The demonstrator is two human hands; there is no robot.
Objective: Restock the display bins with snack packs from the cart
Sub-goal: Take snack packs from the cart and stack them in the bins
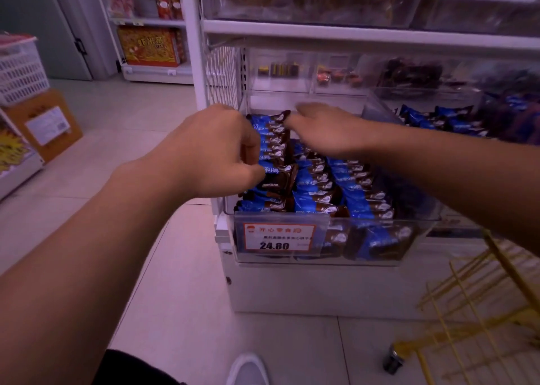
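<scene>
Your white shoe (248, 370) sits on the floor tiles, the yellow wire cart (479, 311) low to your right. Both arms reach into the clear bin (321, 256) with its 24.80 price tag (277, 237). Your left hand (216, 151) pinches a blue-brown snack pack (280, 177) at the left row's near end. Your right hand (324, 130) lies over the far packs, fingers spread and relaxed. Beyond, more bins (306, 75) hold other sweets.
</scene>
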